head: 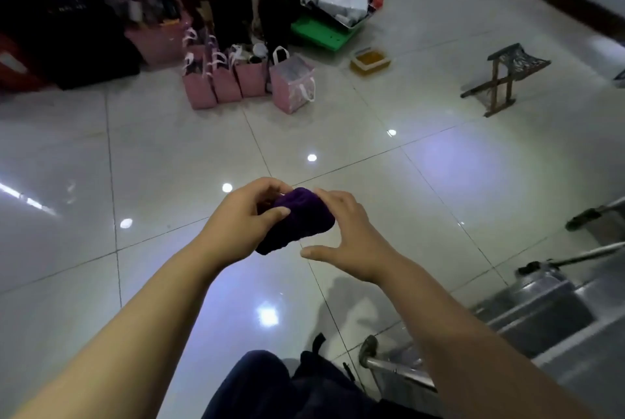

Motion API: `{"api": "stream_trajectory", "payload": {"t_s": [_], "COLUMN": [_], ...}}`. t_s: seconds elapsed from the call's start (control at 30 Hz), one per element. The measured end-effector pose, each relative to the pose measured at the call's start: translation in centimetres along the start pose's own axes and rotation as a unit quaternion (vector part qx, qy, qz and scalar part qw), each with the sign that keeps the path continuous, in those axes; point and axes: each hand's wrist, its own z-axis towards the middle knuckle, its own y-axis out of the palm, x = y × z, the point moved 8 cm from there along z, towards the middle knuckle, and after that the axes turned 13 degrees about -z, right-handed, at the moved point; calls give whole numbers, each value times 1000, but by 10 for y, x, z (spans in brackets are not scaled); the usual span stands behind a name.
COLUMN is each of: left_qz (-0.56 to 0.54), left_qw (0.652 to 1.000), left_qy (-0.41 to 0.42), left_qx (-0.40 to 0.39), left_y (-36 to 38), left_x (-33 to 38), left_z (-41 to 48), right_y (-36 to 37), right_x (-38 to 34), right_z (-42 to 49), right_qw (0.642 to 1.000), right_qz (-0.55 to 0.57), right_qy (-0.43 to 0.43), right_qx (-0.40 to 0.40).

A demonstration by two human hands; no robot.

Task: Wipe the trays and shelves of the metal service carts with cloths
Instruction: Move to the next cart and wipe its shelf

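Knees in dark trousers [263,384] sit nearest us, and the metal service cart [527,313] stands below and to the right of the purple cloth [301,219]. Our left hand [236,222] grips the bunched cloth above the tiled floor [169,154], thumb and curled fingers [267,186] pinching it. Our right hand [351,236] lies just right of the cloth, spread wide, its tips touching it. Beyond the cloth stand pink gift bags [230,80], and farther right a folding stool [507,77]. Lettering on the dark bags [50,12] far left of the cloth is too blurred to read.

A storeroom-like back room: glossy tiled floor [439,165], clustered pink gift bags [230,80], metal cart [527,313].
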Motion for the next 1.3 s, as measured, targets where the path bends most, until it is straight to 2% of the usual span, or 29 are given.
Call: {"api": "stream_trajectory", "payload": {"t_s": [0.1, 0.17, 0.27, 0.4, 0.57, 0.73, 0.83, 0.97, 1.3], "left_qz": [4, 15, 43, 102, 168, 221, 239, 274, 366], "left_qw": [997, 992, 981, 957, 917, 853, 810, 751, 609], "left_qy": [17, 25, 35, 60, 87, 116, 130, 143, 182], "left_qx": [-72, -123, -187, -266, -351, -459, -519, -583, -679], "left_y": [25, 48, 86, 142, 206, 290, 349, 429, 617], "left_x": [17, 25, 33, 40, 58, 76, 82, 83, 86], "left_z": [54, 93, 157, 242, 328, 371, 376, 378, 377], "right_y": [-39, -59, -84, -125, -165, -189, -190, -186, -194], "right_x": [30, 58, 103, 164, 233, 275, 296, 330, 422], "right_z": [27, 43, 60, 66, 41, -12, -44, -83, -159], "right_qw": [997, 992, 983, 955, 877, 773, 715, 652, 540], "right_qz": [27, 35, 24, -24, -45, 39, 74, 106, 176], "right_qy": [48, 99, 164, 262, 441, 564, 608, 656, 707], "right_qx": [62, 69, 75, 136, 186, 287, 337, 365, 421]}}
